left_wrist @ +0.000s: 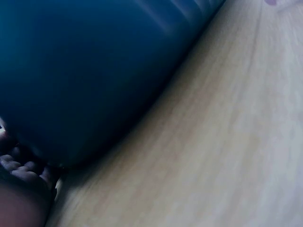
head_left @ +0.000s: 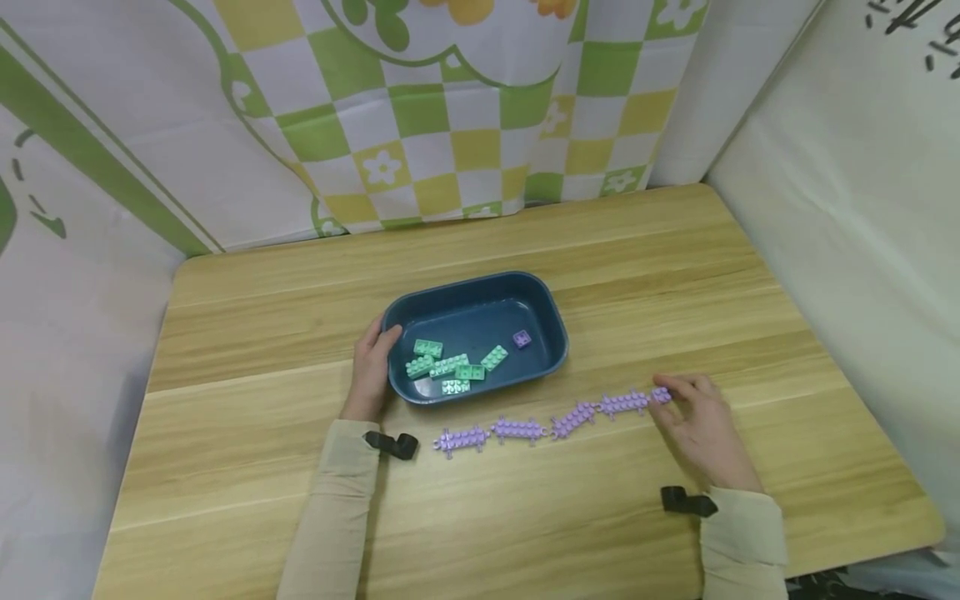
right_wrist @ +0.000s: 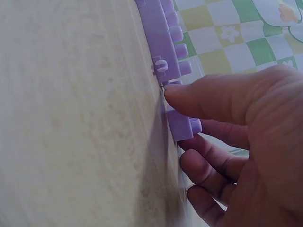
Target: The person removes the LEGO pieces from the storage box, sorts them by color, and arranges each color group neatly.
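Note:
My left hand (head_left: 367,372) grips the left end of a dark blue plastic tray (head_left: 472,323), its thumb over the rim. In the left wrist view the tray's outer wall (left_wrist: 94,71) fills the upper left. Several light green building bricks (head_left: 450,366) and one small purple brick (head_left: 522,339) lie inside. In front stretches a bent row of purple studded building bricks (head_left: 519,429) with side pegs. At its right end my right hand (head_left: 707,429) pinches a short purple brick (right_wrist: 180,125) between thumb and fingers, right beside the last long brick (right_wrist: 161,42).
Everything stands on a wood-grain table (head_left: 270,333). A checked green and yellow cloth (head_left: 420,125) hangs along its back edge. White sheeting (head_left: 847,217) flanks the right side. Black straps (head_left: 688,501) sit at both wrists.

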